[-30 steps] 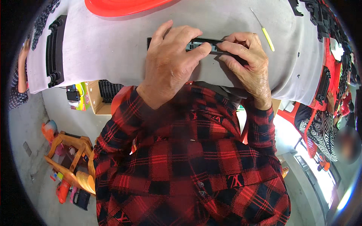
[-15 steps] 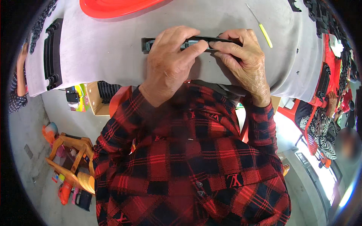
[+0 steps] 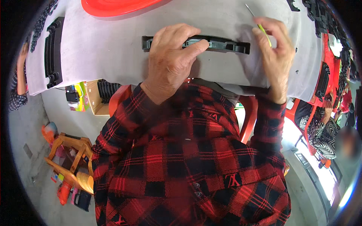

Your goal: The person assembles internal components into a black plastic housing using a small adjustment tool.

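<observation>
A long black plastic part [image 3: 226,44] lies across the grey table [image 3: 113,56] in front of me. My left hand [image 3: 171,64] covers its left half, with the fingers curled over its top edge. My right hand [image 3: 277,56] is off the part, at its right end. Its thumb and fingers are closed around a thin yellow-handled tool [image 3: 264,32], whose metal tip points up and to the left. The lower end of the tool is hidden behind the hand.
A red tray [image 3: 117,5] sits at the table's far edge. More black parts lie at the left [image 3: 52,52] and top right [image 3: 320,19]. Under the table are a cardboard box [image 3: 94,98], a red chair [image 3: 247,116] and a wooden stool [image 3: 71,162]. Other people sit at both sides.
My right hand has let go of the black part and moved right to the yellow-handled tool. The left hand stays on the part, which now lies flat on the table.
</observation>
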`<state>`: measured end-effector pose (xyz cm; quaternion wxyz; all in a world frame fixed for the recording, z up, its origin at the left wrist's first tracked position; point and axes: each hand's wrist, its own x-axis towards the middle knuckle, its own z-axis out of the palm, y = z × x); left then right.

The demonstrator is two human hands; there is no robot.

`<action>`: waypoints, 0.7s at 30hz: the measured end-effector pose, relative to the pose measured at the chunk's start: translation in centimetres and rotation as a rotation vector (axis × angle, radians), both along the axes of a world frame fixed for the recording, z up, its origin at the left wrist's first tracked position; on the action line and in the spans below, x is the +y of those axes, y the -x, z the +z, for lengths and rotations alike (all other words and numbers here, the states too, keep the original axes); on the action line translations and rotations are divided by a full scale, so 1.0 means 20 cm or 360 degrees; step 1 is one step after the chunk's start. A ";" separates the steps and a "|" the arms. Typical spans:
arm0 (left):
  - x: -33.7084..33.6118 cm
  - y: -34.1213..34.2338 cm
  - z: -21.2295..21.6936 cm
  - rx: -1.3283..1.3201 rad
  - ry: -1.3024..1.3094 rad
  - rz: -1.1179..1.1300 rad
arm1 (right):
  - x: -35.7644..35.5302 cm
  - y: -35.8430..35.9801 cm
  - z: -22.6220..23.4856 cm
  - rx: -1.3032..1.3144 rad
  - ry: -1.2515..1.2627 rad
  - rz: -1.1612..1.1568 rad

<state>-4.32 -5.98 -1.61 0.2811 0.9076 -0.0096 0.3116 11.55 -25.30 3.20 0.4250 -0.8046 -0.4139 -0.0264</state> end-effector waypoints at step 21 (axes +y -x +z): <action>0.00 0.01 -0.01 0.0098 0.0003 0.0016 | -0.05 -0.28 -0.05 0.0452 0.0450 -0.0103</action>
